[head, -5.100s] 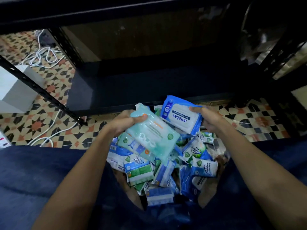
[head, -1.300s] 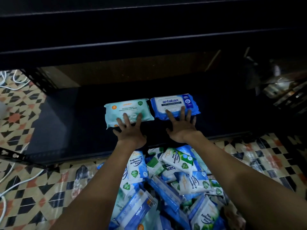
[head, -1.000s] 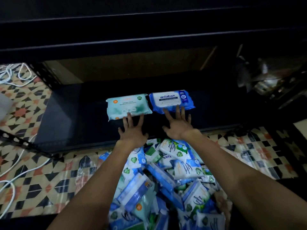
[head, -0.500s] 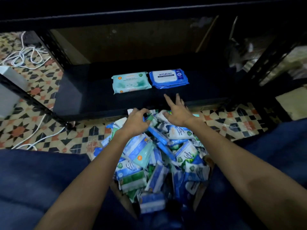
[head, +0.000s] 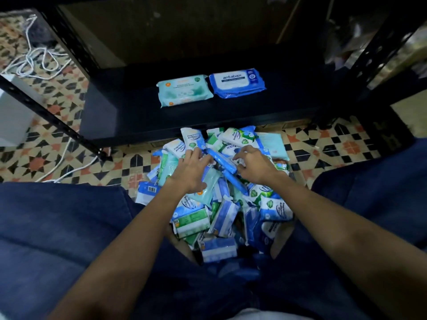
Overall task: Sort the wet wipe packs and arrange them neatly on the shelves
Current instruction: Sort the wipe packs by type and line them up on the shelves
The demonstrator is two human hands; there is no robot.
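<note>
Head view: left of the black shelf (head: 129, 121), white cables (head: 37, 58) lie on patterned floor. On the shelf, a teal pack (head: 184, 93) touches a blue antabax pack (head: 238, 83). Just before the shelf, the pile of packs (head: 221, 204); left hand (head: 190, 172) rests released on it, right hand (head: 254, 165) curled, grip unclear.

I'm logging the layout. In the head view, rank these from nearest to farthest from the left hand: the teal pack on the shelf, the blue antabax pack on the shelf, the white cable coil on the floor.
1. Teal pack: on the shelf, ahead of the left hand.
2. Antabax pack: on the shelf, just right of the teal pack.
3. Cable coil: on the tiled floor, far left, beyond the shelf post.
</note>
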